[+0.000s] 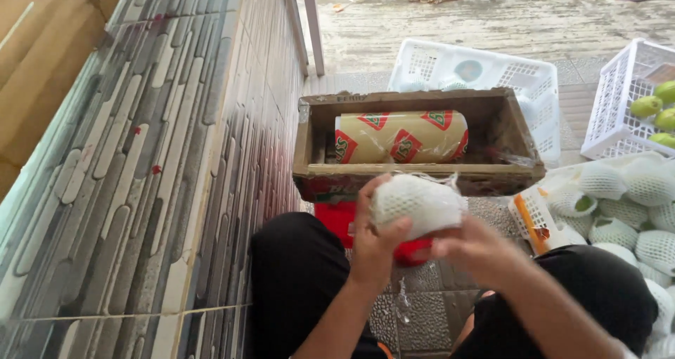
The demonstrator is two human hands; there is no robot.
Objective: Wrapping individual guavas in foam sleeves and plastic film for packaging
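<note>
Tiled wall [140, 155] fills the left side; person sits on the floor beside it, knees in black.

Cardboard box [415, 144] sits just ahead of the knees, open side up, with a roll of clear printed film [401, 137] lying across it. White crate [492, 74] behind the box. Second white crate [619, 99] at far right holds green fruit [650, 106]. Pile of net-sleeved fruit [619, 211] at right, close to the right knee.

Work item: one fruit in white foam net [418, 204], held up between both hands, just in front of the box edge, with film loosely over it.

Step, by my read: film wrap of the netted fruit, partway through; loose film tail hangs below.

Left hand [376, 239]: grip clenched around the fruit's left side, thumb on the front, wrist upright.

Right hand [478, 250]: fingers at the fruit's lower right, touching it; firm grasp or just pinching film, cannot tell.

Next move likely calls for taut film and a steady left hold.
</note>
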